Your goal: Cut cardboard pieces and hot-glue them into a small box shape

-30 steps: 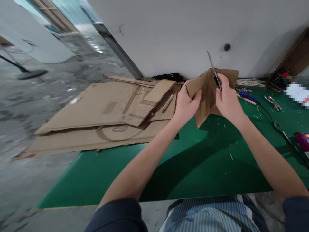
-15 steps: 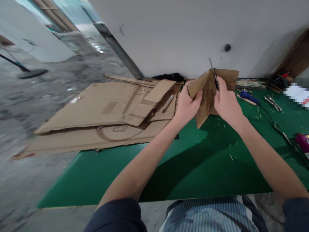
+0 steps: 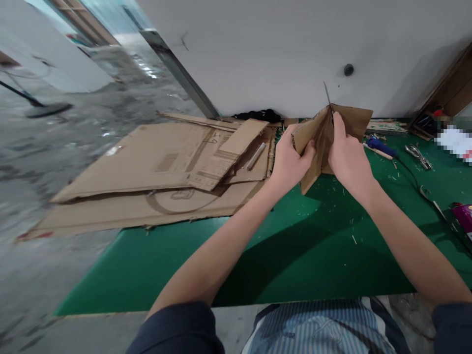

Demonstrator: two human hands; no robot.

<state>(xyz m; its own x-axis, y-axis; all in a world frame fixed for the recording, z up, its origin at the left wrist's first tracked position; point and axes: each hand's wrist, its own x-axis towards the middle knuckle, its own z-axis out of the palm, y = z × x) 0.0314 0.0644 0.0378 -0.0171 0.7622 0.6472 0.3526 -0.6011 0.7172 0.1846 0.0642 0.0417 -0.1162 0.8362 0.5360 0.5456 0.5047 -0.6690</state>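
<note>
A folded piece of cardboard [image 3: 309,132] stands upright over the green table, its two flaps meeting at a crease. My left hand [image 3: 291,157] grips the left flap, thumb on the inner face and fingers behind it. In my right hand [image 3: 350,160] is a utility knife [image 3: 327,94], held at the top of the crease. Its thin blade points up and sticks out above the cardboard's upper edge. Most of the knife's handle is hidden by my fingers.
Flattened cardboard sheets [image 3: 129,162] lie stacked at the left, overhanging the green table [image 3: 177,265]. A blue-handled tool with a cord [image 3: 381,146], a shiny metal tool [image 3: 418,156] and a purple package [image 3: 462,216] lie at the right. A white wall [image 3: 276,54] rises behind.
The knife has moved slightly right and lower against the crease, with less of its handle showing. My left hand and the cardboard have shifted a little to the right.
</note>
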